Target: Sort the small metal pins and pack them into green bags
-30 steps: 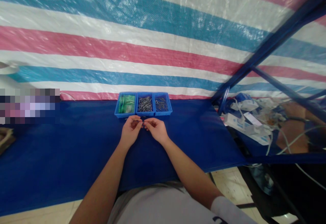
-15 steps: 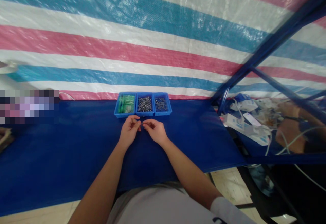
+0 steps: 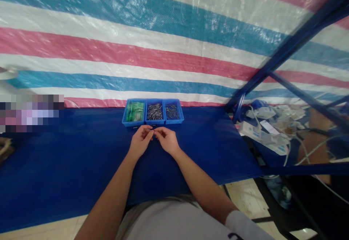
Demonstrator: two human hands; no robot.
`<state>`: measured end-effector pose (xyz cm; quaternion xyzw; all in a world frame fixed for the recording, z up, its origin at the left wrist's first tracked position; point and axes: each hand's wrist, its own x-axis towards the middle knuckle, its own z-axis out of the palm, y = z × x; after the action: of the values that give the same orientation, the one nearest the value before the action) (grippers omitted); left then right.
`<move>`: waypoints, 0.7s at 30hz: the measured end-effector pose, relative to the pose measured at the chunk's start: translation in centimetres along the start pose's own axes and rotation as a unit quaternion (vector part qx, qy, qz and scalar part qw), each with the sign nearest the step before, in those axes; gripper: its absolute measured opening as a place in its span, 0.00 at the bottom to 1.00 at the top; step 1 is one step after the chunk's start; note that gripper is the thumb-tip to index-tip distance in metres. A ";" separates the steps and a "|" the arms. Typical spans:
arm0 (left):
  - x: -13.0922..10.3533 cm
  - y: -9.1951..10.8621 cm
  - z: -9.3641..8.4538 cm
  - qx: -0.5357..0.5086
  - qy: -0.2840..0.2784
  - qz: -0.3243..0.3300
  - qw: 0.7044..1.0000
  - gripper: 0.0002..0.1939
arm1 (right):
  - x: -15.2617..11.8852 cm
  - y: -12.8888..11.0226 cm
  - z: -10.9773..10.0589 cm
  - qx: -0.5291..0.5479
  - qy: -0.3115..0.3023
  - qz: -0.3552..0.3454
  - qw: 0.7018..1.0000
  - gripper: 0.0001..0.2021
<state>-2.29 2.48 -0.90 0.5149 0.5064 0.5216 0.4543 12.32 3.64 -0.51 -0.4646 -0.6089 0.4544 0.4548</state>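
My left hand (image 3: 141, 140) and my right hand (image 3: 167, 139) meet fingertip to fingertip over the blue table (image 3: 89, 152). Both are closed in a pinch; whatever is between the fingers is too small and covered to name. Just beyond them three joined blue bins stand in a row. Green and clear plastic packets fill the left bin (image 3: 124, 119). Many short metal pins or screws lie in the middle bin (image 3: 155, 122), and thinner, longer dark metal pieces in the right bin (image 3: 174, 121). Small slim pieces lie on the table at the bins' front edge, partly behind my fingers.
A striped plastic sheet (image 3: 163, 54) hangs behind the table. At the right, a blue metal frame (image 3: 261, 69) rises by a second surface with a white power strip (image 3: 255, 132), cables and plastic bags. Part of another person shows beyond it. A blurred patch covers the left edge.
My left hand has shifted slightly right, so the fingertips of both hands now touch or nearly touch. The bins have stayed in place. The person at the far right has moved a little.
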 end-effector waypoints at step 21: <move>-0.3 0.9 -0.2 0.202 0.005 0.018 0.979 0.22 | 0.0 -0.1 0.3 0.033 -0.007 -0.002 0.999 0.07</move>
<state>-2.46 2.09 -0.03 0.6027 0.5942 0.4190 0.3287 12.06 3.56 -0.50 -0.4452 -0.5977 0.4762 0.4668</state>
